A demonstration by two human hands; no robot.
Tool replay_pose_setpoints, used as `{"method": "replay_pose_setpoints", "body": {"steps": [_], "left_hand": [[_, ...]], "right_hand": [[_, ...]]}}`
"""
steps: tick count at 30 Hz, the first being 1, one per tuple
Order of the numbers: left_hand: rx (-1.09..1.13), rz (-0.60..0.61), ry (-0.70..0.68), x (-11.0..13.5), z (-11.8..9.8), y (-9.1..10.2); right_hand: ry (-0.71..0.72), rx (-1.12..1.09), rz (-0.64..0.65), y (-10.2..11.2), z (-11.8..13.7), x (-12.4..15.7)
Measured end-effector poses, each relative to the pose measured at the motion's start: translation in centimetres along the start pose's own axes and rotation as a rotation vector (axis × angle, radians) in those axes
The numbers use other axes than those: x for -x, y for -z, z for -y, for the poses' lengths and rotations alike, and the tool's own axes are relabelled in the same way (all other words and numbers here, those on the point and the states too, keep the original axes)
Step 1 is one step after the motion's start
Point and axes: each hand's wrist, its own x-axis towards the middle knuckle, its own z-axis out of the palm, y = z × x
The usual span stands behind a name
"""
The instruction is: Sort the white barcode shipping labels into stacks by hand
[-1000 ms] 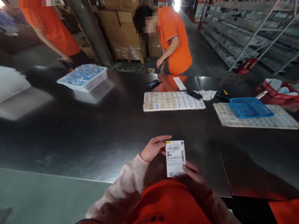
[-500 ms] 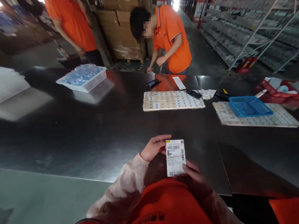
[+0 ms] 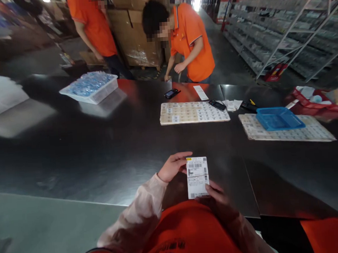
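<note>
A stack of shipping labels (image 3: pixel 197 178), bound across the middle by a thin band, faces up in front of my body. Black print, barcodes and a yellow mark at the top left corner show on the uppermost sheet. My left hand (image 3: pixel 173 167) holds the upper left edge, its fingers partly behind the stack and one finger stretched along the top. At the lower right corner my right hand (image 3: pixel 217 192) grips it, thumb on the front and the other fingers mostly hidden beneath.
Across the dark metal table (image 3: pixel 115 153) lie boards covered in barcode labels (image 3: pixel 179 113), a handheld device (image 3: pixel 217 105) and a blue tray (image 3: pixel 280 118). A white bin (image 3: pixel 97 91) of clear-blue packets stands back left, red bins (image 3: pixel 314 101) at right. A co-worker (image 3: pixel 193 44) leans over the far edge.
My hands keep the same hold on the labels. The view shifts slightly; the standing co-worker at the back left has moved a little to the right.
</note>
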Motion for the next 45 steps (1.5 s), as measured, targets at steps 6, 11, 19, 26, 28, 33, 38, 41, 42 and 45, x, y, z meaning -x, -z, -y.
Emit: {"method": "replay_pose_setpoints", "body": {"steps": [6, 11, 19, 26, 28, 33, 38, 41, 42, 45], "left_hand": [[0.01, 0.004, -0.019, 0.2, 0.1, 0.1], [0.005, 0.012, -0.027, 0.0, 0.3, 0.3], [-0.011, 0.026, -0.037, 0.1, 0.6, 0.4], [-0.03, 0.044, -0.045, 0.0, 0.9, 0.5], [-0.03, 0.044, -0.045, 0.0, 0.8, 0.4], [-0.01, 0.03, -0.028, 0.1, 0.6, 0.1], [-0.011, 0.039, -0.031, 0.2, 0.7, 0.1], [-0.016, 0.044, -0.032, 0.2, 0.7, 0.1], [-0.019, 0.047, -0.033, 0.2, 0.7, 0.0], [-0.024, 0.051, -0.03, 0.3, 0.6, -0.1]], "right_hand": [[-0.005, 0.019, 0.008, -0.1, 0.2, 0.3], [-0.015, 0.01, 0.036, -0.1, 0.3, 0.4], [0.01, 0.045, 0.073, 0.0, 0.2, 0.5], [0.031, 0.089, 0.054, 0.1, 0.1, 0.7], [0.034, 0.081, 0.053, 0.0, 0.2, 0.7], [0.028, 0.066, 0.037, -0.4, 0.6, 1.0], [0.02, 0.078, 0.024, -0.6, 0.8, 1.2], [0.018, 0.071, 0.023, -0.6, 0.7, 1.2], [0.014, 0.06, 0.023, -0.5, 0.6, 1.1], [0.008, 0.058, 0.019, -0.1, 0.4, 1.1]]}}
